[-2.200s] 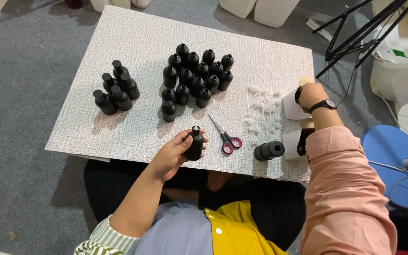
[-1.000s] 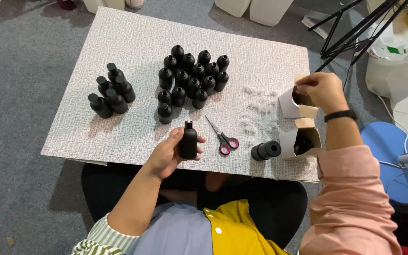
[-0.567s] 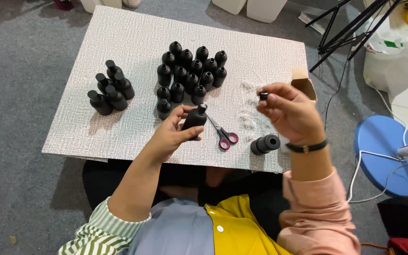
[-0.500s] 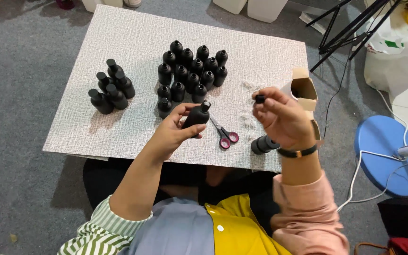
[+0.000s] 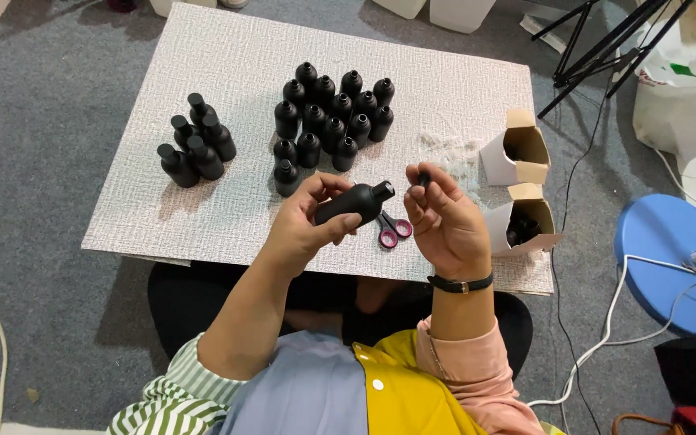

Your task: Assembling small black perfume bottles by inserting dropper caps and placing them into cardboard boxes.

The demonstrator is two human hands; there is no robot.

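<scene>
Left hand [image 5: 309, 219]: it is wrapped around a small black plastic bottle [image 5: 351, 204], held on its side above the near edge of the white bumpy board [image 5: 203, 129].
Right hand [image 5: 443, 221]: its fingertips pinch a tiny black cap or plug [image 5: 424, 177], just beside the bottle's open neck.
How the bottle handles: it looks light and stiff. The dull skin should not slip much. The round body is the best place to hold, and the neck stays free.
How the small piece handles: it is very little and easy to drop, so only the fingertips can hold it.
Nearby: pink-handled scissors [image 5: 389, 229] lie on the board under the hands. A big bunch of the same black bottles [image 5: 328, 121] and a smaller bunch [image 5: 195, 149] stand farther back. Two open cardboard boxes [image 5: 517, 149] sit at the right.
Hard to see: the small piece is mostly hidden by fingers, so its shape is not clear. The boxes are dark inside.
</scene>
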